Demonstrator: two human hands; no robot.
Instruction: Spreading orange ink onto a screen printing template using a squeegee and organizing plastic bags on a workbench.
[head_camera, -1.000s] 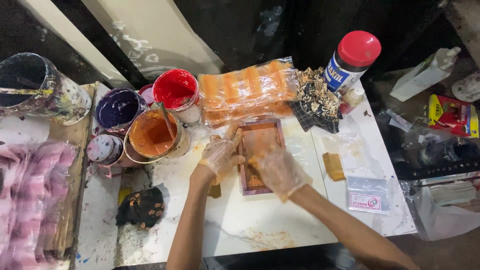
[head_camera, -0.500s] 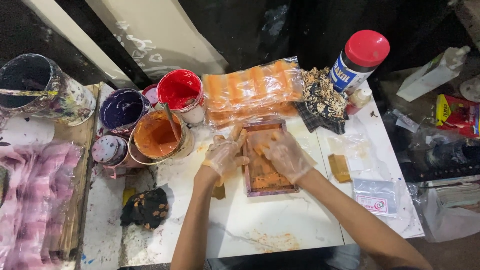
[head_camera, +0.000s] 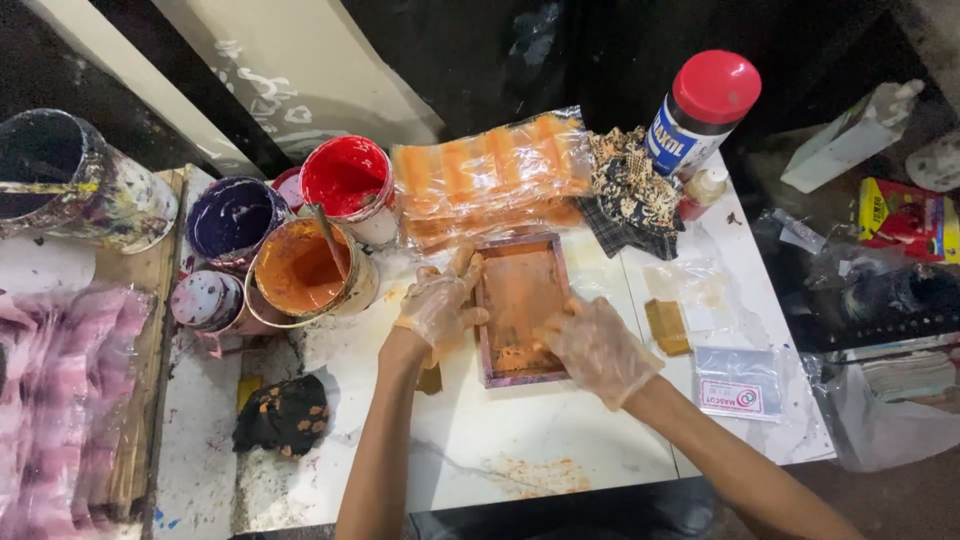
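A small rectangular frame (head_camera: 520, 300) smeared with orange paint lies on the white table (head_camera: 500, 450). Both my hands wear thin clear gloves. My left hand (head_camera: 440, 305) grips the frame's left edge, fingers curled over its rim. My right hand (head_camera: 595, 345) rests on the frame's lower right corner and presses inside it. Just behind the frame lies a clear plastic bag of orange pieces (head_camera: 490, 175).
At the left stand open paint tubs: orange with a stick (head_camera: 305, 270), red (head_camera: 348, 180), purple (head_camera: 230, 215), and a dark splattered bucket (head_camera: 70, 180). A red-capped bottle (head_camera: 700, 110), patterned cloth (head_camera: 635, 190), small packets (head_camera: 740, 380) and a dark rag (head_camera: 285, 415) lie about.
My right hand has slid from the frame's middle down to its lower right corner. My left hand stays on the frame's left edge.
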